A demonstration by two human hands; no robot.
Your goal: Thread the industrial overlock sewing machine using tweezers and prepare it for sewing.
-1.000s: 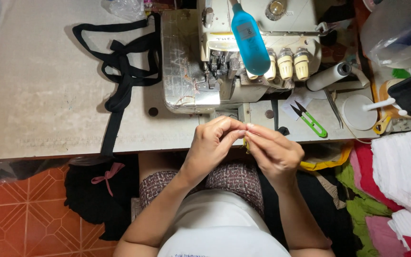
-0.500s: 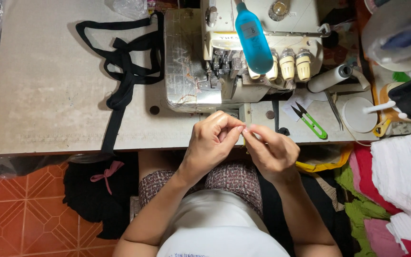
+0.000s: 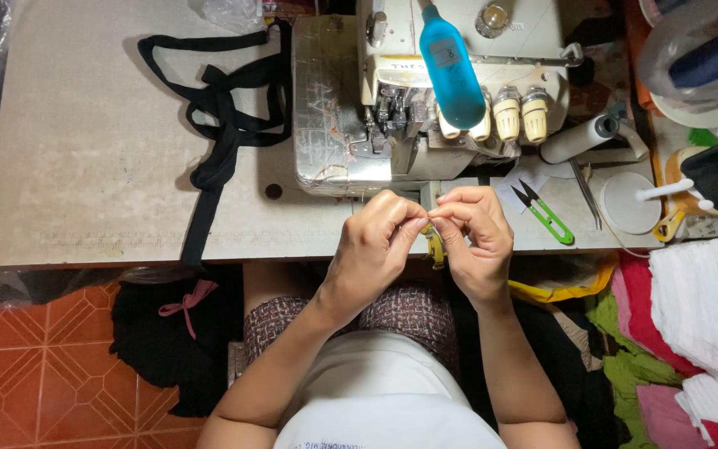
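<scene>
The pale counter (image 3: 93, 166) carries a cream sewing machine (image 3: 425, 100) at twelve o'clock, a black fabric strap (image 3: 226, 108) at ten o'clock trailing over the near edge, and green-handled snips (image 3: 546, 214) beside a white thread cone (image 3: 579, 137) at two o'clock.

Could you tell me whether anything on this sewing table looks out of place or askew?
The black fabric strap lies in a loose tangle on the table, one end trailing over the front edge. A blue bottle lies tilted on top of the sewing machine. Both hands, left and right, pinch something small; nothing looks spilled or broken.
</scene>
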